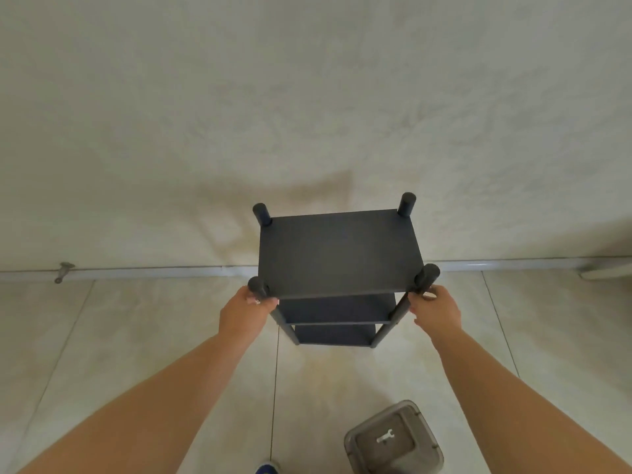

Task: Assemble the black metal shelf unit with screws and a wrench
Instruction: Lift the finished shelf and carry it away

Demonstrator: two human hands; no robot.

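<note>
The black metal shelf unit point(337, 254) stands upright on the tiled floor close to the wall, with three shelves and a round post at each corner. My left hand point(244, 311) grips the near left post just under the top shelf. My right hand point(436, 313) grips the near right post at the same height. A small silver wrench point(385, 436) lies inside a grey plastic container point(393, 439) on the floor at the lower right, away from both hands. No screws are visible.
A pale wall rises right behind the shelf, with a white pipe point(136, 271) running along its base and a small metal valve point(63, 271) at the left. The toe of a blue shoe point(266, 468) shows at the bottom edge.
</note>
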